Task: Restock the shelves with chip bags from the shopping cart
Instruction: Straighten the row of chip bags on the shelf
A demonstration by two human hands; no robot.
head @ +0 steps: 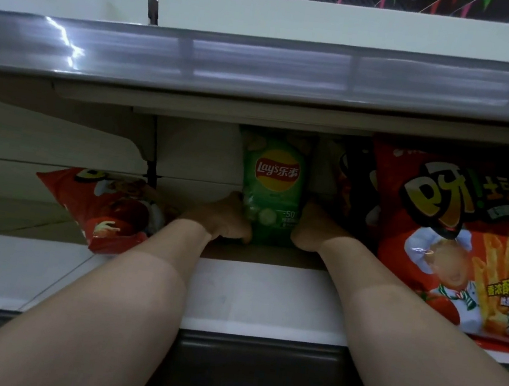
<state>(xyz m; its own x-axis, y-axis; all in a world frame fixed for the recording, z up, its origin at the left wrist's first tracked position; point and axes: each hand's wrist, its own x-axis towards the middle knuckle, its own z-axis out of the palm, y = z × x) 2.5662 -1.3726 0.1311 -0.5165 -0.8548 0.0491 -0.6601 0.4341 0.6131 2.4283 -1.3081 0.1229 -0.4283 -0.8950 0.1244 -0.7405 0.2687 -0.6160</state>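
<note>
The fingers (236,202) of the left hand (217,217) lie up the lower left edge of the green chip bag (271,188), thumb curled across its bottom corner, so that hand grips it. The right hand (312,230) touches the bag's lower right edge, but its fingers run back into shadow, and whether they curl round the bag cannot be told. The bag stands upright in the middle of the frame, deep at the back of the shelf (265,295). The step in hand seems to be seating this bag. The next move probably calls for letting go without tipping it and drawing both arms straight out. Just right of it stands a dark bag (353,187), and nearer the front a big red bag (455,240) beside the right forearm, which a careless withdrawal could knock. At centre left a red fallen bag (97,206) lies tilted near the left wrist. The upper shelf (263,73) overhangs low. The cart is out of view.
</note>
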